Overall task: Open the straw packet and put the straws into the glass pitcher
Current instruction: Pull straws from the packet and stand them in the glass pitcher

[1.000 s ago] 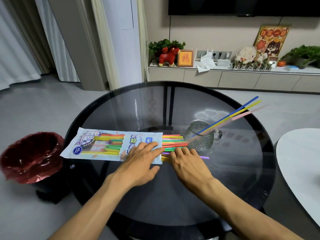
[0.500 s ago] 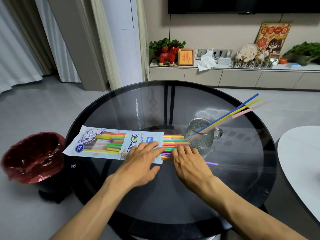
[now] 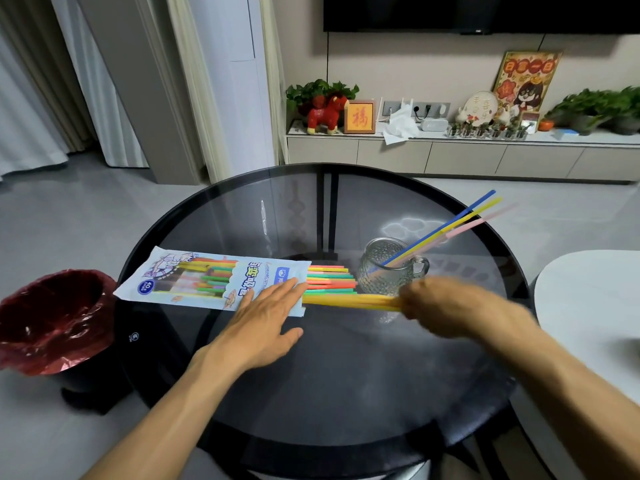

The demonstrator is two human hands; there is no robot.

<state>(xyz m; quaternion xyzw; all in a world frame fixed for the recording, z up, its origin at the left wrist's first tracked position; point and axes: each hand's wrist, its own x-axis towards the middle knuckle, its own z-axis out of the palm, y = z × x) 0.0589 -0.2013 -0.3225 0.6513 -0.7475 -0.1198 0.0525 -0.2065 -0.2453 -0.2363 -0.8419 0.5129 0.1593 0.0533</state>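
Two hands: left hand (image 3: 266, 315) flat, fingers straight, pressing straw packet (image 3: 211, 278) at table's (image 3: 346, 393) 9 o'clock; right hand (image 3: 446, 306), blurred, grips yellow straws (image 3: 349, 301). Glass pitcher (image 3: 384, 268) at 2 o'clock of the packet mouth.

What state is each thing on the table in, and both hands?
Packet: open at its right end, lying flat.
Pitcher: upright, three straws inside.
Yellow straws: partly out of packet.
Left hand: flat, pressing the packet.
Right hand: blurred, gripping yellow straws.
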